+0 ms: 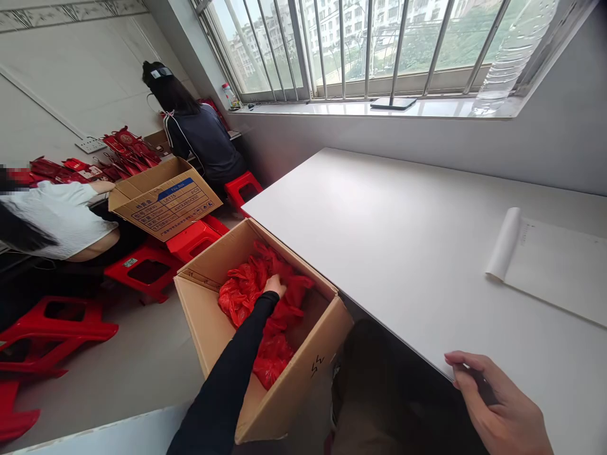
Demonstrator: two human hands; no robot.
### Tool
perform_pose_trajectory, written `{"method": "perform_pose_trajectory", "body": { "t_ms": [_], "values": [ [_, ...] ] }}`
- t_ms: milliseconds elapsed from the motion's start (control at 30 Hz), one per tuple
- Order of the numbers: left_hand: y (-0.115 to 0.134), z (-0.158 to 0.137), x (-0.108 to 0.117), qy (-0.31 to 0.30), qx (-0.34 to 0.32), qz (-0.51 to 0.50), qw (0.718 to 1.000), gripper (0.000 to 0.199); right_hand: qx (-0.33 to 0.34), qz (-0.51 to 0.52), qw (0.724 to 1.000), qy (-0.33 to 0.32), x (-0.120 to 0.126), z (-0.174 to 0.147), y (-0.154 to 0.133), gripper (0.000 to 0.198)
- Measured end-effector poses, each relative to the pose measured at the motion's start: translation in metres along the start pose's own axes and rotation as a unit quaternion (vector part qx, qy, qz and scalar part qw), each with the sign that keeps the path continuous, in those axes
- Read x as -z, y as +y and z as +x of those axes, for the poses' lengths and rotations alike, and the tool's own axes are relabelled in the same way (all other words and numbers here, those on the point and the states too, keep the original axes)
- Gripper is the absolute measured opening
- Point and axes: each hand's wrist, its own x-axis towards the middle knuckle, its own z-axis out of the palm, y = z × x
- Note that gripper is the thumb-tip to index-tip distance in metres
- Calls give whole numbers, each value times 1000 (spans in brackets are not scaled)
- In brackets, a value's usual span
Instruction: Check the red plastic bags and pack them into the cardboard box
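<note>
My left hand [275, 286] reaches down into an open cardboard box [208, 316], its fingers curled into a crumpled red plastic bag [241, 284]. The fingertips are hidden in the thin red film. More of the red plastic spreads toward the near side of the box. Over the front edge of the white table [403, 253] hovers my right hand [497, 398], loosely bent, with a small gap between thumb and forefinger and nothing visible in it.
A pad of paper [559, 265] with a rolled-back sheet lies on the table's right side. Red stools [142, 268] stand at left, near two seated people and a second cardboard box [165, 202]. A clear bottle [509, 63] stands on the windowsill.
</note>
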Motion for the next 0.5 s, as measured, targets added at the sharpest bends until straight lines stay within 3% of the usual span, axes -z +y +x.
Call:
{"method": "perform_pose_trajectory", "body": {
  "t_ms": [167,300,400,500],
  "values": [
    [12,-34,75,46,-55,-126,989,26,12,36,999,-15,1,7,9,24],
    [62,-117,117,82,-154,-227,958,29,89,104,989,-46,16,9,-8,17],
    [123,-186,111,81,-231,-293,924,22,165,136,976,-51,33,4,-45,15],
    [181,-236,78,28,-270,-365,890,14,222,135,965,-21,45,2,-72,31]
  ]
}}
